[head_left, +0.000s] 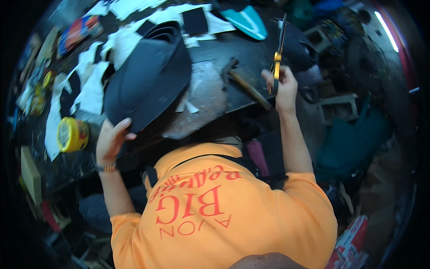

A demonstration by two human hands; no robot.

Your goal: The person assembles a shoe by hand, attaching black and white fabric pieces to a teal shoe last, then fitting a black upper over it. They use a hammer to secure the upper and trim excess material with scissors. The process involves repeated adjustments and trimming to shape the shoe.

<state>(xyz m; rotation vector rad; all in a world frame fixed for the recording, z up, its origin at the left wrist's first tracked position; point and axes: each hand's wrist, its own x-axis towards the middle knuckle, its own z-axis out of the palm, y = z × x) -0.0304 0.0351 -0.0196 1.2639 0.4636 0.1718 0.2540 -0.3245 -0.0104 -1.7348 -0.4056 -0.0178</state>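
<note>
A large sheet of smooth black material [148, 80], partly rolled at its far end, lies across the left part of the dark worktable. My left hand [112, 139] pinches its near corner, thumb on top. Off to the right, my right hand [285, 87] grips scissors [278, 60] with yellow-and-black handles. Their long blades point away from me and look nearly closed. The scissors are well apart from the black sheet. Between the hands, a hammer [251, 87] with a wooden handle rests near the table's front edge, beside a worn grey slab [207, 85].
White offcuts [92, 87] spread over the left and far table [58, 172]. A yellow tub [73, 134] stands left of my left hand. A teal piece [247, 22] lies at the back. Right of the table are hollow blocks [338, 107] and dark green cloth [351, 143].
</note>
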